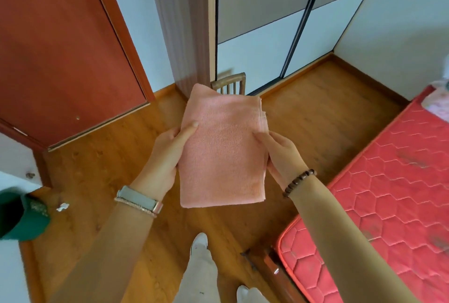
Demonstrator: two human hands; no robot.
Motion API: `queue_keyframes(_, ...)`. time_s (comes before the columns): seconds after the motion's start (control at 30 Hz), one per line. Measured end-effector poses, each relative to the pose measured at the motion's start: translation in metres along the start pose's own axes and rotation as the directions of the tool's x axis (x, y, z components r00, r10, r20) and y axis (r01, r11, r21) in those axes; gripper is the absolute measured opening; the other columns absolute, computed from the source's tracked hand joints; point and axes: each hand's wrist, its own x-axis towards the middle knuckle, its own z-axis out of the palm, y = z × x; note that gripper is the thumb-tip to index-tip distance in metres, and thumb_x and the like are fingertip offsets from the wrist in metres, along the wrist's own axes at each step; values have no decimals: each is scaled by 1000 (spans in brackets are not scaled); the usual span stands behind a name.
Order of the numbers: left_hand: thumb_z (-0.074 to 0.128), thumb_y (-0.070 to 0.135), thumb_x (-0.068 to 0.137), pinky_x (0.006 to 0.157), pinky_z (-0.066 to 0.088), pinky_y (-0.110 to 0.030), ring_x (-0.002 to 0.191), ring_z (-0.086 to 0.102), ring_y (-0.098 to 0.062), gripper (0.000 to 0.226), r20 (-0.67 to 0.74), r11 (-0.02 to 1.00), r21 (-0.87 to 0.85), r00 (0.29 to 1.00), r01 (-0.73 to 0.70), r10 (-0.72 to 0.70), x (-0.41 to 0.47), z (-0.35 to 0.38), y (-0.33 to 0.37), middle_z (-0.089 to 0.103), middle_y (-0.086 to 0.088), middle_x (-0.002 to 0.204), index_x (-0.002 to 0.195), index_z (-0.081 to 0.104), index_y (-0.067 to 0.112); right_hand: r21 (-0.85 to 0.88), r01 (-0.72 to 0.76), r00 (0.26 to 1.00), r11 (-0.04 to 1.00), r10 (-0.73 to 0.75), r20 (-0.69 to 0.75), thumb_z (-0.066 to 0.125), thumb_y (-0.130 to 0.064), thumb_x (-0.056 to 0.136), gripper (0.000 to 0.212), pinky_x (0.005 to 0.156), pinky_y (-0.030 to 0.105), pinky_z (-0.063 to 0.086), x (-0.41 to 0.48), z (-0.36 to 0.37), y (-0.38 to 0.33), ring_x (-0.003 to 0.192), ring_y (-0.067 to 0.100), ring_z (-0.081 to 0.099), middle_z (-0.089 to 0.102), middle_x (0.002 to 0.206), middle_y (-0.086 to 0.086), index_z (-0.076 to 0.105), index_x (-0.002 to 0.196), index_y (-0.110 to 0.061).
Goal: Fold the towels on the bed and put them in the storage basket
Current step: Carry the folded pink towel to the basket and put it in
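A pink towel [222, 149], folded into a thick rectangle, hangs in the air over the wooden floor in the middle of the head view. My left hand [167, 154] grips its left edge, thumb on top. My right hand [281, 157] grips its right edge, where the layered edges show. The bed [393, 193], with a red quilted mattress, lies to the right, apart from the towel. No storage basket is in view.
A wooden chair back [229, 84] stands just behind the towel, by a wardrobe with sliding doors [279, 23]. A red door [56, 52] is at the left. A dark green object [21, 213] sits at the left edge. My feet [200, 242] are below on the wooden floor.
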Motion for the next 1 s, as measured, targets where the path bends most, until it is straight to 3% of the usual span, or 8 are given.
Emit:
queue_keyframes(0.2,65,40,90,75,48,-28,99,64,-13,11,164,996,83,986,-13,0,68,-7,40,69,5,105,96,63,31,86,-2,992,996,13,-124,60,-30,94,20,97,48,52,34,26,-20,97,21,64,68,104,6,68,99,-13)
queue_keyframes(0.33,69,40,88,84,50,-30,104,67,-15,36,235,995,103,971,8,-33,105,6,52,73,3,110,118,67,21,135,-17,978,991,45,-201,60,-31,94,31,98,54,49,48,23,-25,95,26,60,64,106,16,67,107,-4)
queue_keyframes(0.43,70,38,88,83,52,-30,102,69,-15,37,304,990,131,949,42,-81,132,27,53,75,3,107,119,69,19,170,-13,961,985,60,-270,60,-32,94,32,96,52,51,59,10,-26,103,33,64,66,114,19,67,107,-4)
queue_keyframes(0.6,74,39,85,97,51,-41,108,68,-21,38,378,973,193,906,126,-192,169,72,50,74,-1,112,116,70,19,222,7,930,975,76,-360,61,-34,93,42,96,54,50,77,-21,-27,91,25,60,64,101,13,63,111,4)
queue_keyframes(0.8,71,38,86,83,52,-35,106,69,-19,39,487,964,251,850,85,-202,201,141,61,75,0,111,120,70,20,291,29,902,956,101,-421,61,-33,93,43,95,50,52,111,-70,-36,91,25,61,64,99,15,63,112,5)
queue_keyframes(0.87,71,40,85,84,51,-37,109,67,-21,40,490,962,265,849,70,-197,213,164,68,73,-2,114,120,70,19,300,43,896,953,96,-434,61,-33,93,45,96,51,52,124,-85,-44,91,26,61,64,100,20,61,113,7)
queue_keyframes(1.0,78,50,73,96,51,-46,112,65,-23,57,507,954,297,839,45,-197,234,221,87,71,-3,119,121,69,20,284,62,882,957,81,-465,61,-36,92,54,96,55,49,151,-126,-68,87,26,58,60,96,13,55,115,12)
